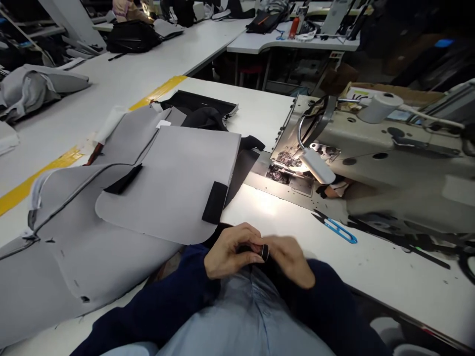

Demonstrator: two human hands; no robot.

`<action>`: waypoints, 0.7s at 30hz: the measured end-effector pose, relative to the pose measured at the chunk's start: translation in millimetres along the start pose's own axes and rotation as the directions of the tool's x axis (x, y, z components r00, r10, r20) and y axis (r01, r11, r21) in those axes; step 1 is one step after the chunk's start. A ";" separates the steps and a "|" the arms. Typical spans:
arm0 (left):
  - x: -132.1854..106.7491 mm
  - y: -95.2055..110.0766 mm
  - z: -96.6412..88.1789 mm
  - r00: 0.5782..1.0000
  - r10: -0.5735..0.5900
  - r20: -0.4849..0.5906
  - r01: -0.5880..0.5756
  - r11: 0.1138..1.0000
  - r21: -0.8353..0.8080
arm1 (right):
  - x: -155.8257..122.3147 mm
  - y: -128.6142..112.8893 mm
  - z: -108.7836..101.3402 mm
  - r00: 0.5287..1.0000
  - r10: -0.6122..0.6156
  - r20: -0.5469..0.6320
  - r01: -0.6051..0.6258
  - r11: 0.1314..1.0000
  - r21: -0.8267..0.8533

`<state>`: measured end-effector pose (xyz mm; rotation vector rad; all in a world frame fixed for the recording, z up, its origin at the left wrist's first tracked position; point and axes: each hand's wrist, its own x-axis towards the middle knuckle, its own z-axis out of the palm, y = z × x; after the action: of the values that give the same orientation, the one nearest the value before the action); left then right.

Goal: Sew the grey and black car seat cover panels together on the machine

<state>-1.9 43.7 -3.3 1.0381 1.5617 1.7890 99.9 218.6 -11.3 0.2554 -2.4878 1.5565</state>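
My left hand (234, 251) is closed, with thumb and fingertips pinching a small black bobbin (264, 252) that has a shiny rim. Close against the bobbin's other side is my right hand (291, 258), its fingers curled in and slightly blurred by motion. What those fingers grip, if anything, is hidden. Both hands are held low in front of my body at the table's near edge. Just left of them lies a grey fabric panel (178, 178) with black tabs. Blue-handled thread snips (337, 228) rest on the table to the right.
A sewing machine (401, 158) stands at the right, its lamp (317, 165) lighting the needle area. Larger grey fabric pieces (85, 237) spread over the left side. Black fabric parts (204, 111) lie behind them. A black bag (133, 37) sits on the far table.
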 end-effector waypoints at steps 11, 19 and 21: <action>0.7 0.4 -6.4 0.997 0.078 -0.001 -0.077 0.995 0.067 | 2.6 -3.8 5.1 0.985 -0.143 0.099 0.148 0.988 -0.044; -2.4 1.3 -8.5 0.995 0.095 0.006 -0.095 0.995 0.014 | 7.0 -3.4 6.1 0.993 -0.104 0.049 0.107 0.992 -0.072; -2.7 1.4 -11.1 0.994 0.108 -0.026 -0.106 0.993 0.051 | 4.1 -4.4 7.0 0.963 -0.214 0.163 0.224 0.974 -0.041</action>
<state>-9.4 35.0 -2.8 1.1435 1.6021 1.8524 96.5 210.3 -9.4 0.6445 -2.5139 1.4213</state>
